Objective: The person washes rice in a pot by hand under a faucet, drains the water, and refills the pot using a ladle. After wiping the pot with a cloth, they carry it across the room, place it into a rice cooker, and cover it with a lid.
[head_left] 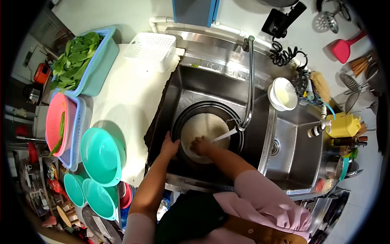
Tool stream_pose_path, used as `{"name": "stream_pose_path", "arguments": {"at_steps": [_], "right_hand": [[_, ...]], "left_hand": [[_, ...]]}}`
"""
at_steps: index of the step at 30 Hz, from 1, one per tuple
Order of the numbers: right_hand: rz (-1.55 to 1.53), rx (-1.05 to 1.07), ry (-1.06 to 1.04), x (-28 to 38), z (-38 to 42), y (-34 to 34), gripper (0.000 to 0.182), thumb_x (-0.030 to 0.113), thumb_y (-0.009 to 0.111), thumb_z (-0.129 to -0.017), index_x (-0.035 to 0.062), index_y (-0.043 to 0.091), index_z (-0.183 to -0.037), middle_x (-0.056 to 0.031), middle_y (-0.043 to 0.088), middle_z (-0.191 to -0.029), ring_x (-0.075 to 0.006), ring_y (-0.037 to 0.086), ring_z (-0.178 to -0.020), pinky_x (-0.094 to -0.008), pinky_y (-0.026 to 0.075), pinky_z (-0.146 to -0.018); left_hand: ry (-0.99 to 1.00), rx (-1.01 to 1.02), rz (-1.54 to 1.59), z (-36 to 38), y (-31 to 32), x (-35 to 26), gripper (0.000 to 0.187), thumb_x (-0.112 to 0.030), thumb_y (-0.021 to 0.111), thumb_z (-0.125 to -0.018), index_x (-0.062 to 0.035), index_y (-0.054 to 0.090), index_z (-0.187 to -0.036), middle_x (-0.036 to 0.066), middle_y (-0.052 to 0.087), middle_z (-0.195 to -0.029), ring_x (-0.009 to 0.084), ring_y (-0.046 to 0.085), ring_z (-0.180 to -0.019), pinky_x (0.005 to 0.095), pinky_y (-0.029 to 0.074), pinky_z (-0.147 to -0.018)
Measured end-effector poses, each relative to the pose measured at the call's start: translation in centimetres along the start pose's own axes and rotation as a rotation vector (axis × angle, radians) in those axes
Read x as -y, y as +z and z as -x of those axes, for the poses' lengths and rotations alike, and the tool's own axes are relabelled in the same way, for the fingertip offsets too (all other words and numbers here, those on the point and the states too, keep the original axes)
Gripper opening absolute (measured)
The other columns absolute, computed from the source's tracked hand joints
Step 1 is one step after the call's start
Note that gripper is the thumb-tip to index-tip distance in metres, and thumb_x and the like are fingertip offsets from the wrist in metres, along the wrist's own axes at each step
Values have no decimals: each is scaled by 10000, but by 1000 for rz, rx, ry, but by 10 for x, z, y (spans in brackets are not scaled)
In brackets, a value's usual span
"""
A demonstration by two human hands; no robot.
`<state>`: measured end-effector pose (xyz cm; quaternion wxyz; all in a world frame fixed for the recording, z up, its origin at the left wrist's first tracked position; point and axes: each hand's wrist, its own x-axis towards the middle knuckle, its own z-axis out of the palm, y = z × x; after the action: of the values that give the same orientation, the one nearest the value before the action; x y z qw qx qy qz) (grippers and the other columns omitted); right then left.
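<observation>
- A person stands at a steel sink [191,87] and looks down into it.
- A big dark pot [233,116] sits in the left part of the sink. It is full of white, cloudy water with rice [203,126] in it.
- The left hand [170,145] grips the near-left rim of the pot. The fingers curl over the edge and hold it.
- The right hand [200,145] is down in the rice water, near the middle of the pot. The fingers look bent and close together, but the water hides them, so I cannot tell if they hold any rice.
- A thin tap [250,81] bends over the pot. A stream of water [224,134] runs out of it and lands just beside the right hand.
- A white bowl [283,94] sits on the ledge between the two parts of the sink.
- On the white counter to the left is a blue basket [99,69] full of green leaves [73,61].
- A white basket [151,48] sits upside down next to it.
- Near the counter's edge are green bowls [101,156] and a pink strainer [57,122].
- A yellow bottle [343,125] stands far to the right.
</observation>
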<state>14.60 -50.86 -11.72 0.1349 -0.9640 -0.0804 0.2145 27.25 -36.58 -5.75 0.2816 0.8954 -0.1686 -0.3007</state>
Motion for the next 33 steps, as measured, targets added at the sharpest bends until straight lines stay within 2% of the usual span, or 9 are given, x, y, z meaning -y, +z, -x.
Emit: {"name": "stream_pose_path", "arguments": {"at_steps": [7,9,11,13,16,18,21,27,33], "right_hand": [[-455,-160,498,-66,14,-21,435,405,580,-701,272,515,-1111,-78,394,-1251,-315,358,-1156,-459,289,-949],[37,-120,310,-88,17,34,542,460,573,-689,213,472,-1161,-99,336,-1298,-319,313,-1191,-441,266,-970],[-429,74,521,-62,36,-28,663,485,570,-688,106,416,-1208,-141,275,-1325,-330,209,-1239,-416,193,-1007],[-849,-408,926,-49,25,54,772,459,583,-699,31,292,-1272,-180,249,-1323,-327,159,-1253,-384,156,-1020],[-552,-469,1211,-22,-19,114,815,506,538,-701,0,255,-1274,-200,285,-1289,-347,268,-1198,-393,234,-988],[-1493,-234,940,-24,-33,98,780,467,503,-745,16,192,-1300,-200,258,-1310,-362,280,-1188,-374,218,-995],[-1829,-552,1106,-51,-66,85,744,475,455,-769,9,215,-1298,-216,226,-1329,-372,268,-1199,-377,211,-999],[-779,-617,1250,-76,-89,45,636,398,466,-776,-13,329,-1241,-232,365,-1244,-355,349,-1151,-404,221,-986],[-482,-120,662,-24,-46,-19,619,414,520,-740,57,390,-1229,-182,313,-1296,-343,270,-1205,-426,203,-992]], "left_hand": [[-151,165,-291,-27,8,-7,541,-221,480,-799,-137,281,-1295,202,436,-1184,333,440,-1076,391,359,-898],[-142,168,-259,-27,4,-7,530,-212,482,-798,-156,292,-1289,188,472,-1153,326,455,-1063,395,363,-891],[-136,187,-255,-28,1,-11,529,-202,489,-796,-154,297,-1286,188,480,-1144,327,457,-1061,395,363,-891],[-137,205,-237,-28,1,-10,528,-192,495,-794,-153,302,-1284,187,488,-1134,328,458,-1060,395,363,-891],[-127,239,-224,-28,6,-8,544,-167,516,-784,-144,301,-1283,186,483,-1142,328,456,-1063,387,362,-895],[-144,258,-222,-27,0,-14,566,-157,528,-781,-125,284,-1291,185,468,-1163,325,448,-1076,377,353,-908],[-165,273,-206,-29,3,-8,580,-175,522,-792,-129,256,-1305,183,458,-1176,317,439,-1089,369,345,-917],[-180,247,-146,-26,1,-14,570,-147,538,-783,-107,287,-1293,185,451,-1182,320,421,-1103,353,339,-922],[-228,285,-112,-22,-5,-21,563,-140,524,-793,-110,276,-1297,183,427,-1207,320,403,-1119,353,334,-924]]}}
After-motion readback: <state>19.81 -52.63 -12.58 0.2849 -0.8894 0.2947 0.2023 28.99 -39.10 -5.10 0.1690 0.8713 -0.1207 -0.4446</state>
